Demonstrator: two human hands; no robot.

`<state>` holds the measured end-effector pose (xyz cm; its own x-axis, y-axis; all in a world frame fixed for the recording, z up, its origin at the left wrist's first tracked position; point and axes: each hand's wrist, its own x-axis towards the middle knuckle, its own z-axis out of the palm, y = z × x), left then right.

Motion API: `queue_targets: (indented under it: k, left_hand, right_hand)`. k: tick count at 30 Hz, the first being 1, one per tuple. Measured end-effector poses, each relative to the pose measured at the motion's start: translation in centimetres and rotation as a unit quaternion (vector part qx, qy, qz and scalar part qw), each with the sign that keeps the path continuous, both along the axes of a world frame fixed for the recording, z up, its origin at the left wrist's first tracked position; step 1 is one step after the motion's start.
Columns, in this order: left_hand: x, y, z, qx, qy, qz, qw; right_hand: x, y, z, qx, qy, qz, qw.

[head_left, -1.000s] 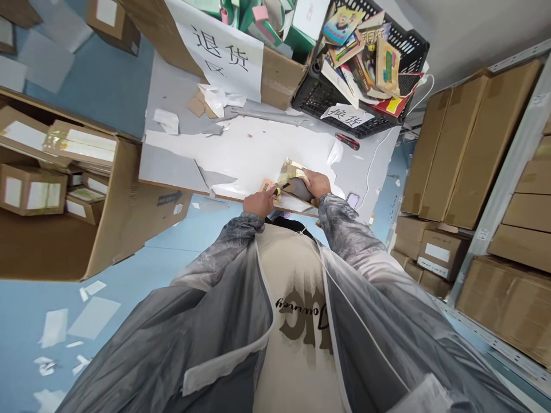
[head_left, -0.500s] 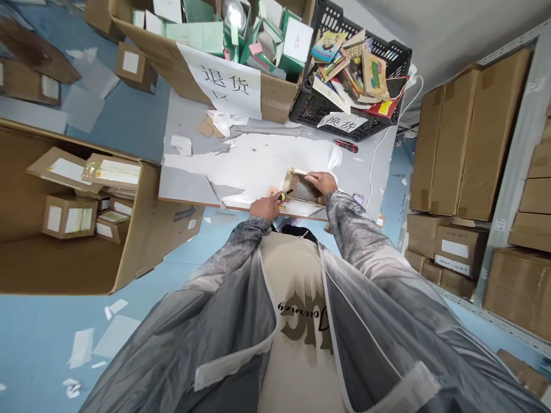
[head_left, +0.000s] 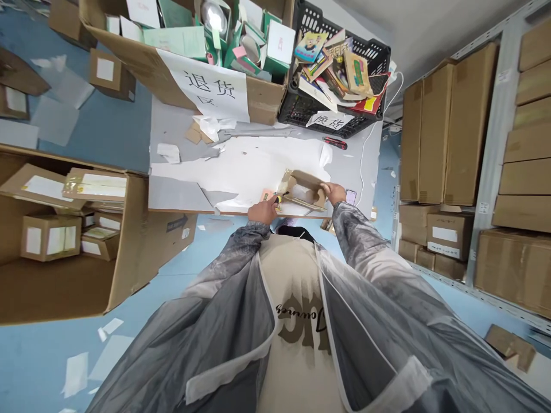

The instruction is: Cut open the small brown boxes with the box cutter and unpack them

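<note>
Near the table's front edge lies a small open cardboard box [head_left: 319, 199], its inside facing up and something pale in it that I cannot make out. My right hand [head_left: 335, 193] is closed on the box's upper right edge. My left hand [head_left: 262, 211] is at the box's left side, wrapped around a black and yellow utility knife [head_left: 278, 199]. The knife points toward the box; whether its blade touches the cardboard is too small to tell. An orange printed paper [head_left: 269, 195] lies by the left hand, partly covered by it.
A large carton [head_left: 269, 106] of green-and-white boxes and a black crate [head_left: 288, 109] of books stand at the back. A red cutter [head_left: 334, 143] and a phone [head_left: 350, 197] lie on the table [head_left: 172, 186]. Left is a big carton [head_left: 124, 246] holding parcels; right, a shelf [head_left: 477, 229].
The right hand has moved from the top of the box to its right edge, and the box now stands wider open. The left hand still holds the knife beside it. The view has shifted slightly.
</note>
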<state>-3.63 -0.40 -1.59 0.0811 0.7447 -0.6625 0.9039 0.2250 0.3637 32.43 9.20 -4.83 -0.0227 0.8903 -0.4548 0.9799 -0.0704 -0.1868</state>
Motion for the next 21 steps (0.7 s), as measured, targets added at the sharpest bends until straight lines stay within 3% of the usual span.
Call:
queue_targets:
  k: [5,8,11,14,17,21]
  left_hand:
    - [-0.3,0.3,-1.7,0.011,-0.028,0.034,0.999]
    - [-1.8,0.3,-3.5,0.031,-0.101,0.064,0.992]
    - [-4.2,-0.6,-5.8,0.099,-0.207,0.148,0.962]
    - [-6.7,-1.4,-8.0,0.117,-0.155,0.236,0.952]
    - [-8.2,-0.8,-9.9,0.057,-0.047,0.198,0.978]
    - [-8.4,0.9,-11.7,0.020,0.011,0.126,0.992]
  right_hand:
    - [-0.8,1.2,-0.8,0.031,0.073,-0.120,0.990]
    - [-1.1,0.8,-1.2,0.058,0.121,-0.199,0.971]
    - [-1.0,-0.7,-2.0,0.085,0.174,-0.262,0.945]
    - [-0.9,-2.8,-2.8,0.097,0.215,-0.282,0.930]
    - [-0.8,-4.9,-3.4,0.092,0.247,-0.269,0.926]
    - [-0.5,-7.0,-3.3,0.109,0.252,-0.260,0.926]
